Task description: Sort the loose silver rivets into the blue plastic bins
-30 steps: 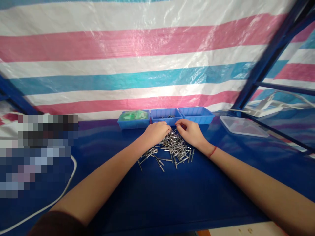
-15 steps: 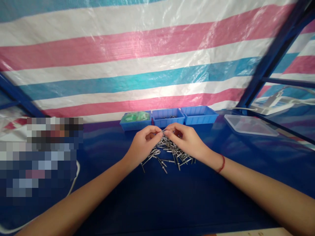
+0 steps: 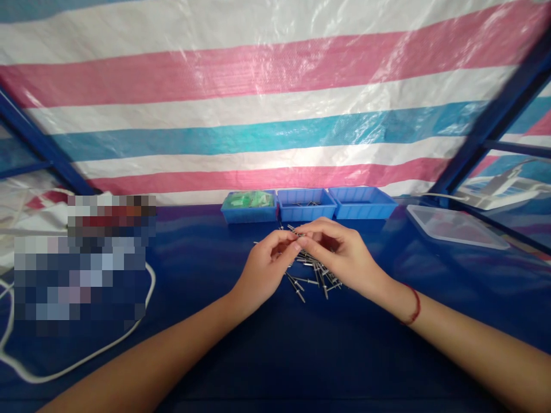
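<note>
"How far along?"
"Few rivets in the middle tray (image 3: 306, 214), by the worktop's (image 3: 267, 355) far edge. Many loose rivets (image 3: 321, 274) on the worktop, nearer far edge than near, under and beside the hands."

"Hands?"
"Left hand (image 3: 262, 272): fingers curled, thumb near forefinger. Right hand (image 3: 348, 255): likewise, fingertips meeting the left's above the heap. Rivet ends show there; can't tell if either hand grips one."

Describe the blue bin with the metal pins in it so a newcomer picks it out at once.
At the far side of the dark blue table, look along the foot of the striped sheet. The middle bin stands there between two other blue ones, and it alone shows metal pins inside: the left bin holds something green.
</note>
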A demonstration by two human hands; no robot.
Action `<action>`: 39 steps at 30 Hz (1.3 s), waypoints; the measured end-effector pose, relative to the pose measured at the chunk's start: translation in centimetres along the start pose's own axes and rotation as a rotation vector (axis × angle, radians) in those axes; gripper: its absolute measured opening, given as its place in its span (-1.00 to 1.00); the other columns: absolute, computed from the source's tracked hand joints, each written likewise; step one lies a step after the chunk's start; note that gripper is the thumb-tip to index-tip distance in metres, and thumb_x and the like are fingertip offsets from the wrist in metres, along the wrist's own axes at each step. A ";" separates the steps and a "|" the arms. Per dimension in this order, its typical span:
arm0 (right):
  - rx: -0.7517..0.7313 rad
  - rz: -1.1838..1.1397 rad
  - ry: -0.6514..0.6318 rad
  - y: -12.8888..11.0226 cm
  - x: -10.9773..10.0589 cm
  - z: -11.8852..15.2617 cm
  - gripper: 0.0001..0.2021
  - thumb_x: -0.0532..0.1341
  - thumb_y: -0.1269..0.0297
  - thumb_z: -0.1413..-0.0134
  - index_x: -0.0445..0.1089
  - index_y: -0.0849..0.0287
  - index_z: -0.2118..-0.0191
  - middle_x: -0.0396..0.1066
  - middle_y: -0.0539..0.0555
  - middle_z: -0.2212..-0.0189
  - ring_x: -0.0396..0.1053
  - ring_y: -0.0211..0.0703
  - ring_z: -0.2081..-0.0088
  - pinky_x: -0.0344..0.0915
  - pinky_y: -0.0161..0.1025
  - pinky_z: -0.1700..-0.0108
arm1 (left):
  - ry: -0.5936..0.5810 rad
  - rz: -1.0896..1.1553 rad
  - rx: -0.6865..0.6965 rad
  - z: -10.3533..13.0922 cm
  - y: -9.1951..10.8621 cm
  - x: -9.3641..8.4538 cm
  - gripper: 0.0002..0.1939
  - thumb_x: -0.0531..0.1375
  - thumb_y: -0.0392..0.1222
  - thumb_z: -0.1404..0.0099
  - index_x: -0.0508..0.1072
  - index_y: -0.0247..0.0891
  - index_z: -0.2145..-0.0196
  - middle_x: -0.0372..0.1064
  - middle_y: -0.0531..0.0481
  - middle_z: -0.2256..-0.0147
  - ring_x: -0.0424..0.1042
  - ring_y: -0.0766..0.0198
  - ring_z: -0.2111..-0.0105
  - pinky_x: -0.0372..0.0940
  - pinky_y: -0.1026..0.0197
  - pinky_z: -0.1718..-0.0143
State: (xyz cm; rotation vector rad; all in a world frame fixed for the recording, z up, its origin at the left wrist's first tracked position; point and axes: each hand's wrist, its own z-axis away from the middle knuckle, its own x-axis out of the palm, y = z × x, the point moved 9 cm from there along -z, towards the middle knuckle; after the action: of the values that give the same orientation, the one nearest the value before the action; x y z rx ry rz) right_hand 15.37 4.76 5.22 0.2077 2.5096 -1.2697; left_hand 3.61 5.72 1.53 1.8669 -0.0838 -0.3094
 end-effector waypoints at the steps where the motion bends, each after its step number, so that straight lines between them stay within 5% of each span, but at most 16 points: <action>1: -0.007 0.021 0.015 -0.1 -0.1 0.0 -0.84 0.23 0.24 -0.06 0.46 0.19 0.27 0.35 0.02 0.45 0.24 -0.32 0.50 0.21 -0.31 0.49 | 0.002 0.006 0.013 0.0 0.0 0.0 -0.84 0.16 -0.14 -0.23 0.39 -0.30 0.29 0.37 0.03 0.35 0.35 0.35 0.35 0.24 0.31 0.29; 12: -0.081 0.174 -0.026 -0.5 0.0 -0.2 -0.84 0.15 0.26 -0.16 0.44 0.17 0.23 0.38 0.06 0.38 0.29 -0.29 0.44 0.20 -0.32 0.48 | 0.126 -0.006 0.124 0.2 1.1 -1.4 -0.90 0.20 -0.21 -0.19 0.36 -0.26 0.34 0.35 0.09 0.41 0.29 0.42 0.46 0.21 0.35 0.39; 23: -0.212 0.288 -0.188 -1.4 1.8 0.1 -0.79 0.04 0.31 -0.24 0.35 0.19 0.37 0.36 0.04 0.45 0.31 -0.24 0.38 0.25 -0.28 0.29 | 0.107 -0.081 0.139 -0.2 1.2 -2.0 -0.81 0.19 -0.14 -0.20 0.39 -0.26 0.24 0.39 0.03 0.37 0.36 0.36 0.41 0.27 0.31 0.35; 29: -0.190 0.691 0.061 0.1 -1.9 -4.0 -0.76 0.02 0.25 -0.23 0.35 0.20 0.36 0.37 0.09 0.47 0.30 -0.18 0.44 0.18 -0.23 0.37 | 0.086 -0.275 0.119 -1.6 1.4 -4.1 -0.70 0.09 -0.08 -0.27 0.36 -0.28 0.09 0.42 0.02 0.45 0.31 0.39 0.55 0.19 0.33 0.50; 33: -0.157 0.980 0.078 2.2 -3.0 -7.7 -0.71 -0.03 0.24 -0.23 0.36 0.22 0.38 0.39 0.17 0.43 0.34 -0.09 0.41 0.14 -0.19 0.40 | 0.086 -0.439 0.163 -2.5 1.1 -5.9 -0.74 0.06 -0.13 -0.28 0.39 -0.29 0.15 0.45 0.02 0.47 0.35 0.37 0.53 0.19 0.33 0.46; 39: -0.045 1.161 0.002 4.0 -2.4 -8.1 -0.67 -0.02 0.16 -0.20 0.36 0.30 0.18 0.44 0.28 0.29 0.40 0.00 0.37 0.14 -0.19 0.45 | -0.158 -0.760 0.194 -3.3 -0.2 -5.9 -0.82 0.06 -0.26 -0.21 0.46 -0.28 0.32 0.46 0.01 0.41 0.38 0.33 0.47 0.19 0.31 0.40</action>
State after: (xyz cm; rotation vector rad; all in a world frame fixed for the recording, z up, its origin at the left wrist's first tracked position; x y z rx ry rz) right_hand 16.96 13.66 7.51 1.3790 1.7995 -0.6775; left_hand -1.22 10.04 3.28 2.0015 0.5176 -0.9978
